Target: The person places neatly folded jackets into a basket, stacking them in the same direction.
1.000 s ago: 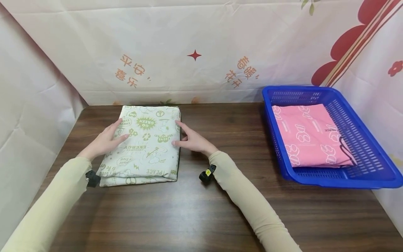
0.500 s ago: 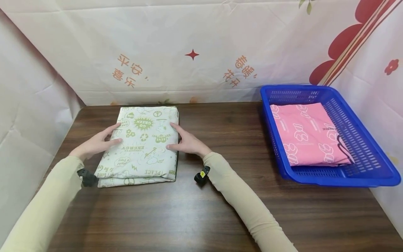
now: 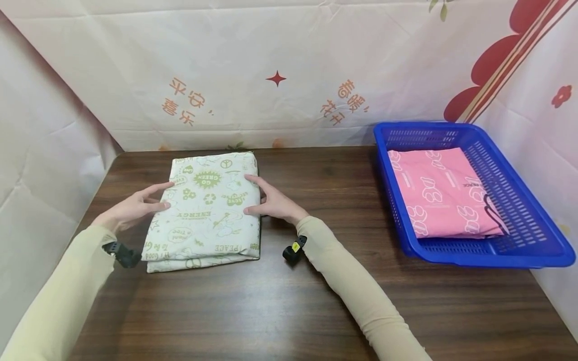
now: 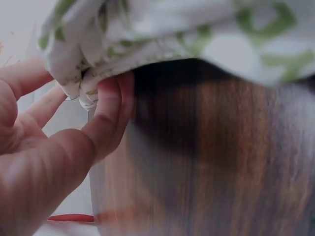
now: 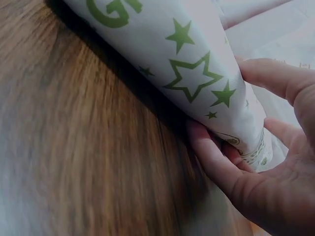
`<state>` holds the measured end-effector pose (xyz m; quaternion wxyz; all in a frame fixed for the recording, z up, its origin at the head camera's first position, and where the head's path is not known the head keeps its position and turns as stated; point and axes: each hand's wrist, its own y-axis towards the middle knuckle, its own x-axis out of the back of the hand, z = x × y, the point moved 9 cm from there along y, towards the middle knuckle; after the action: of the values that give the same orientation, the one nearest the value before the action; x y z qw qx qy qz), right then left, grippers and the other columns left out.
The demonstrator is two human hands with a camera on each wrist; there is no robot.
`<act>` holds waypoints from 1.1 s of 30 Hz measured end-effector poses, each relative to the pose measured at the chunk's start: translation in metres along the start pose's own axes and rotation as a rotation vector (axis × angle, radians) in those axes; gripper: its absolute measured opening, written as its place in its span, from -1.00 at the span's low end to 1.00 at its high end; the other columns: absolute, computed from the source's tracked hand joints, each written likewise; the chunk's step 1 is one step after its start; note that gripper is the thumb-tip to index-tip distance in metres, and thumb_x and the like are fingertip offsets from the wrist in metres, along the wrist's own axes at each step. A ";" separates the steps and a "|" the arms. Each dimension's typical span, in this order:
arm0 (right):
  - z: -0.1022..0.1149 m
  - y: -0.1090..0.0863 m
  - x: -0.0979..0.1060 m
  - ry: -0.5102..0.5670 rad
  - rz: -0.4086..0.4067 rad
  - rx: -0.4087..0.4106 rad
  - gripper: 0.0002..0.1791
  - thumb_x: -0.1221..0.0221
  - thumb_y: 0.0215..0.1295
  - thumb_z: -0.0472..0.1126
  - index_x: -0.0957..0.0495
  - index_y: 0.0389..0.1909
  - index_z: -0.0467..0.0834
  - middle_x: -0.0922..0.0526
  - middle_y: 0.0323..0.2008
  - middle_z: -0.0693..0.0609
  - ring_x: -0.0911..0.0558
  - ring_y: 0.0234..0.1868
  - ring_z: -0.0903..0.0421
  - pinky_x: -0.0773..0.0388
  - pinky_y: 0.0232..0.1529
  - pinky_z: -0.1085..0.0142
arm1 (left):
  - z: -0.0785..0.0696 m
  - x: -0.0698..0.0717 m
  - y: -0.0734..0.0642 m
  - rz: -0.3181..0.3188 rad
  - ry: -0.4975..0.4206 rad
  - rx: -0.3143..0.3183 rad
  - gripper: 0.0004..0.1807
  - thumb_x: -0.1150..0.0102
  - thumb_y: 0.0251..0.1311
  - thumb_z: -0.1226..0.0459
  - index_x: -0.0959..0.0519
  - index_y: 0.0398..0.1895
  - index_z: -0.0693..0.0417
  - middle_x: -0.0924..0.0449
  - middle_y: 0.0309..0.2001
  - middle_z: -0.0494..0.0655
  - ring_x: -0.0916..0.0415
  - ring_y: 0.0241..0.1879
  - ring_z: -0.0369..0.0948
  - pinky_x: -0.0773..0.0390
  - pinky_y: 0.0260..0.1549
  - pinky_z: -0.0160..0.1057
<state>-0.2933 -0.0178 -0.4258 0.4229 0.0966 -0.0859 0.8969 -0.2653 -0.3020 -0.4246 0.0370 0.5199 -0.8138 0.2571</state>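
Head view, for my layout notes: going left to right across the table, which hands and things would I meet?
Left hand → folded white-and-green cloth → right hand → blue basket, with folded pink cloth inside.
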 end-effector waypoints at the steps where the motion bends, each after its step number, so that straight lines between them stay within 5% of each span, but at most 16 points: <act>1: -0.001 0.000 0.001 0.007 0.005 -0.001 -0.03 -0.34 0.16 -0.28 -0.02 0.51 0.12 -0.37 0.17 -0.17 -0.60 -0.09 -0.02 -0.56 -0.13 0.24 | 0.001 -0.002 0.000 0.007 -0.016 0.004 -0.16 -0.12 0.37 0.21 0.14 0.55 0.01 0.07 0.36 0.41 -0.01 0.32 0.27 0.01 0.26 0.29; 8: -0.007 -0.005 0.010 -0.011 0.001 -0.023 -0.09 -0.35 0.17 -0.20 -0.09 0.48 0.12 -0.42 0.07 -0.15 -0.61 -0.16 0.00 -0.55 -0.17 0.25 | 0.002 -0.014 0.001 -0.020 -0.084 -0.003 -0.13 -0.20 0.30 0.25 0.09 0.55 0.01 -0.25 0.20 0.36 -0.34 0.16 0.02 -0.22 0.21 0.14; 13: -0.007 -0.008 0.017 -0.022 -0.027 -0.031 -0.10 -0.39 0.13 -0.16 -0.14 0.46 0.12 -0.42 0.12 -0.13 -0.63 -0.19 0.01 -0.53 -0.11 0.24 | -0.001 -0.022 0.004 -0.029 -0.093 -0.057 -0.18 -0.20 0.30 0.30 0.04 0.51 0.07 -0.37 0.11 0.25 -0.48 0.00 -0.14 -0.46 -0.01 -0.06; 19: -0.004 -0.007 0.019 -0.074 -0.016 0.011 -0.12 -0.39 0.13 -0.20 -0.18 0.45 0.08 -0.26 0.32 0.00 -0.58 -0.06 0.09 -0.47 0.02 0.27 | 0.000 -0.027 0.005 -0.024 -0.127 -0.068 -0.19 -0.20 0.30 0.30 0.02 0.50 0.01 -0.22 0.20 0.28 -0.47 0.01 -0.15 -0.39 0.09 0.03; 33: -0.001 -0.013 0.032 -0.036 0.030 0.013 -0.18 -0.40 0.06 -0.35 -0.25 0.35 -0.11 -0.41 0.09 -0.17 -0.57 -0.03 -0.01 -0.52 -0.04 0.22 | -0.011 -0.038 0.006 -0.007 -0.075 -0.100 -0.18 -0.25 0.26 0.28 -0.02 0.49 0.06 0.00 0.40 0.27 -0.24 0.24 0.07 -0.25 0.19 0.10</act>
<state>-0.3033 0.0138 -0.4179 0.4074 0.1141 -0.0891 0.9017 -0.2550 -0.2632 -0.4299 0.0331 0.5297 -0.8245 0.1962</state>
